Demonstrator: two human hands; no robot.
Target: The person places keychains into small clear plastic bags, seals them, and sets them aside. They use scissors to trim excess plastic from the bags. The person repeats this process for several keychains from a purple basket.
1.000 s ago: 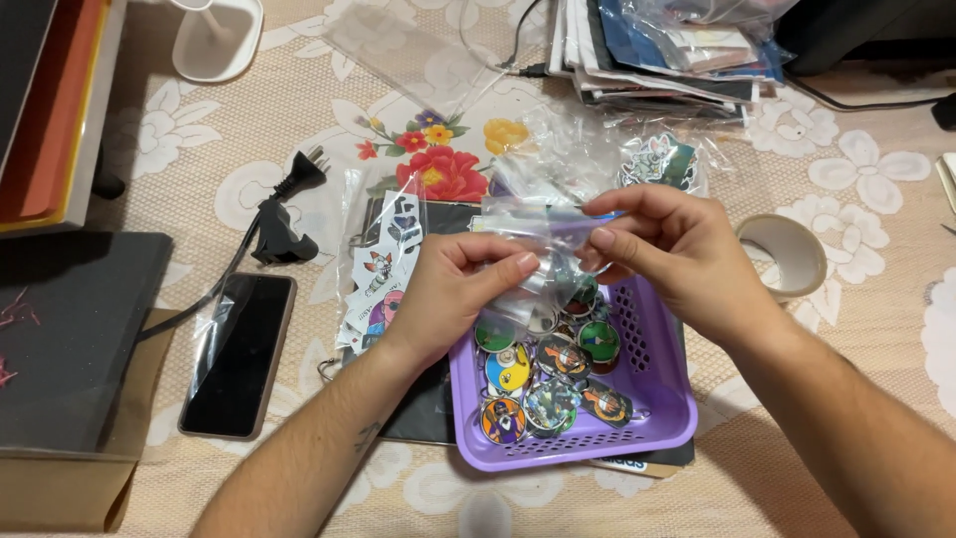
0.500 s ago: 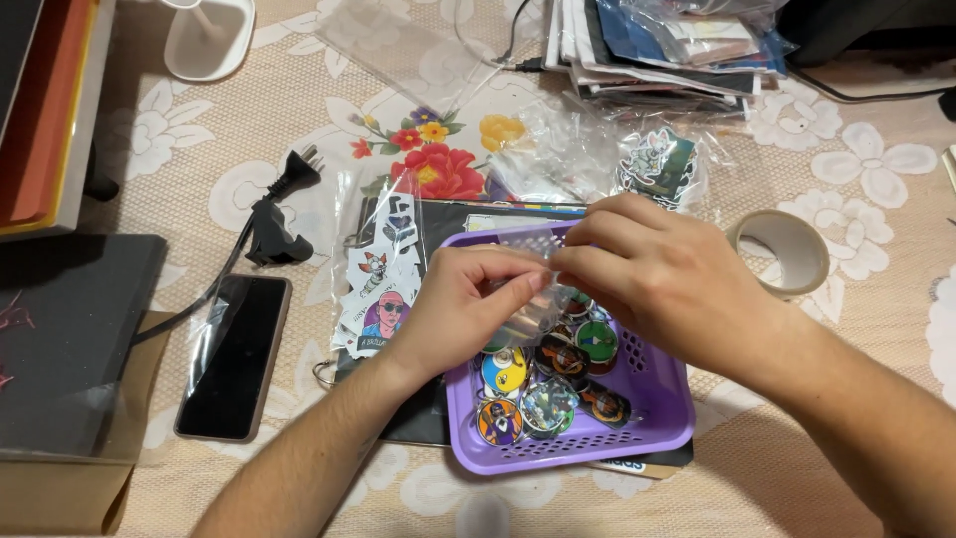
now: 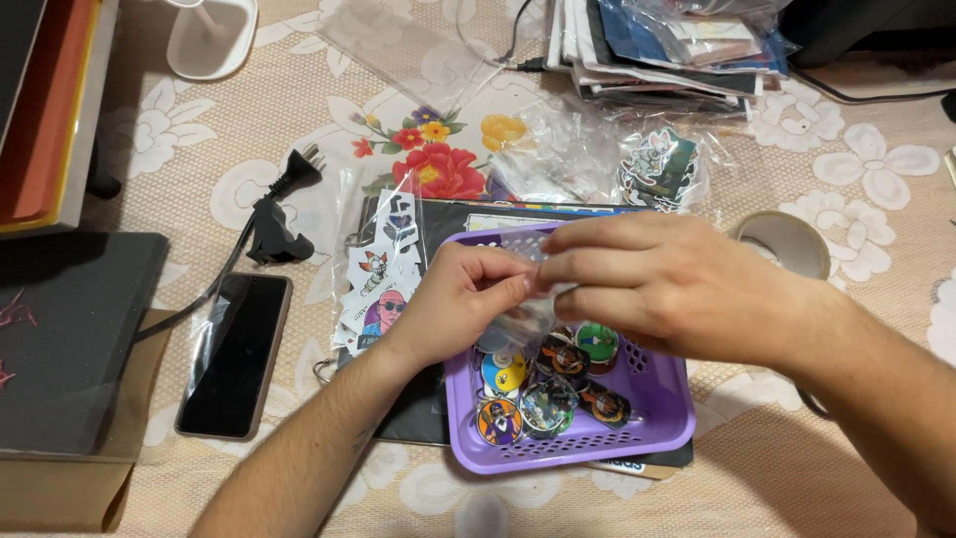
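Both hands pinch small clear bag: left hand point(image 3: 453, 299), right hand point(image 3: 677, 284), above purple basket point(image 3: 657, 423) of round badges point(image 3: 548, 384). Step: bagging badge; next needs steady hold.

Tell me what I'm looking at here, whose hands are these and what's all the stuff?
A person wears a camera on their head, so you look down at their own two hands. The left hand and right hand pinch a small clear plastic bag between them, over a purple basket of round colourful badges. The basket sits on a flowery tablecloth. Nearby lie a black phone, a bag of stickers, a black plug and a roll of tape.
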